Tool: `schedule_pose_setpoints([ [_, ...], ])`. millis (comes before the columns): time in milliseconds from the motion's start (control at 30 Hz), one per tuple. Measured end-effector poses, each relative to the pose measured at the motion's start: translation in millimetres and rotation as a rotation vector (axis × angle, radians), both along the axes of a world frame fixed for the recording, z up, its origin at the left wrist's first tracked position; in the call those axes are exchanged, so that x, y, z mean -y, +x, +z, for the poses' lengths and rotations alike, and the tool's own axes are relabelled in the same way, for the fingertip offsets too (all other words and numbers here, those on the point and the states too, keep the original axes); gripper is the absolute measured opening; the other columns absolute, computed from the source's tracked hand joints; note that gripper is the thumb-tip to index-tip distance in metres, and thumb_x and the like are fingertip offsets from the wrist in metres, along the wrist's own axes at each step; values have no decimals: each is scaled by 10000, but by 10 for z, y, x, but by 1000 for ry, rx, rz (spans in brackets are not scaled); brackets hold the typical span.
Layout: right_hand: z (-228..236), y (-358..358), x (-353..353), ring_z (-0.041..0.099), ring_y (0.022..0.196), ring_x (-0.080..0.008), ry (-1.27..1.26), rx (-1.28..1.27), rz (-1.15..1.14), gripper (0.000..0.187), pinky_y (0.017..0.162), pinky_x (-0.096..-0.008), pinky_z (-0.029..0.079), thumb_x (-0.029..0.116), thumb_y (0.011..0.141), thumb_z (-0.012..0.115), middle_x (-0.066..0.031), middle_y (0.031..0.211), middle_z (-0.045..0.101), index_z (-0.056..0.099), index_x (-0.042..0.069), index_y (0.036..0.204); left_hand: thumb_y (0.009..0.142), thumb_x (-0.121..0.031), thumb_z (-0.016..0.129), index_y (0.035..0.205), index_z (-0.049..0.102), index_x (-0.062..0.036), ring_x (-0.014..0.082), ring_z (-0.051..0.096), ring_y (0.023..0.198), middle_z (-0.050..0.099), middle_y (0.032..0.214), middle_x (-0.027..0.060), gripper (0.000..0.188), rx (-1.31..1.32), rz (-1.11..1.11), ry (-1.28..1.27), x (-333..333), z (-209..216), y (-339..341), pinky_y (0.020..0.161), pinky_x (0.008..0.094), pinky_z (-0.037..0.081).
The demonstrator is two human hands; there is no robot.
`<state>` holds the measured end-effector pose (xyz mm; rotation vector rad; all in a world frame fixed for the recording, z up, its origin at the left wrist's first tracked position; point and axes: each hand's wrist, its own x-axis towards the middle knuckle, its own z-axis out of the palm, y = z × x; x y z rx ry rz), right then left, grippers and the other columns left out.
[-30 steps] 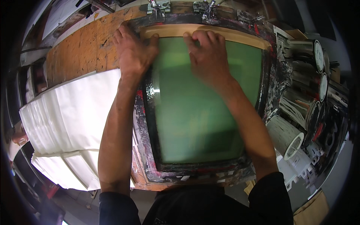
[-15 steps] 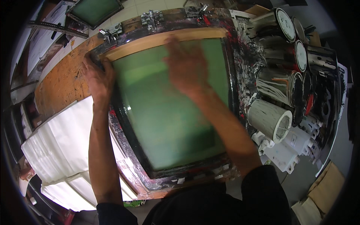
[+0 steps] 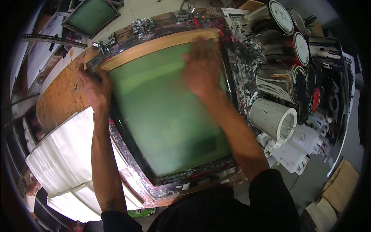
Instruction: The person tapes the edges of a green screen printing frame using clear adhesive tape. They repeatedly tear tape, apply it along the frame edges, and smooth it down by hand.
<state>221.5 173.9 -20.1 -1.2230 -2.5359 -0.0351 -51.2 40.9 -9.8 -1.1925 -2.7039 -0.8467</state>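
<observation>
A screen-printing frame with green mesh (image 3: 162, 104) and dark edges lies in front of me. Along its far edge runs a strip of tan tape (image 3: 154, 47). My left hand (image 3: 94, 91) holds the far left corner of the frame, thumb on the inner side and fingers on the outer side. Over the far right part, my right hand (image 3: 203, 69) lies flat with its fingers stretched out. Its fingertips reach the tape near the right end and are slightly blurred. Nothing shows in this hand.
Hinge clamps (image 3: 143, 28) line the board's far edge. Several paint-smeared cans (image 3: 276, 83) and a white-grey tub (image 3: 272, 120) lie at the right, near translucent plastic containers (image 3: 290, 154). White sheets (image 3: 62, 154) are stacked at the left. Another green screen (image 3: 91, 17) stands at the far left.
My right hand has slid to the right along the tape, toward its right end. The left hand stays at the corner. The whole view has shifted slightly.
</observation>
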Motion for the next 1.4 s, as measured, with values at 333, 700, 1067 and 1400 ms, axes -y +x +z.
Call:
schedule_pose_setpoints([
  [333, 68, 28, -68, 528, 1325, -443, 73, 171, -47, 545, 1217, -504, 279, 308, 1033, 507, -344, 1360, 575, 565, -168, 1292, 909, -233, 677, 1273, 524, 44, 408, 626, 1031, 617, 1157, 267, 482, -160, 17, -30, 27, -208, -152, 883, 488, 501],
  [700, -2, -1353, 896, 465, 1424, -337, -125, -172, 452, 431, 1233, -530, 260, 219, 991, 577, -199, 1465, 560, 613, -39, 1334, 831, -199, 732, 1299, 476, 57, 445, 529, 1175, 554, 1234, 286, 591, 195, -103, 189, 96, -186, -145, 1033, 508, 428],
  [1067, 104, -1242, 719, 598, 1306, -291, -233, -258, 360, 333, 1200, -556, 303, 180, 973, 619, -178, 1327, 669, 674, -30, 1225, 798, -219, 788, 1354, 450, 53, 449, 477, 1263, 506, 1331, 285, 704, 282, -20, 103, 64, -15, -26, 1096, 510, 397],
  [1400, 165, -946, 602, 590, 1311, -303, -208, -174, 331, 307, 1194, -504, 343, 185, 958, 638, -174, 1328, 668, 695, -21, 1178, 702, -391, 901, 1416, 407, 40, 425, 405, 1360, 450, 1409, 248, 969, 355, 152, -211, -83, 175, 32, 1145, 488, 377],
])
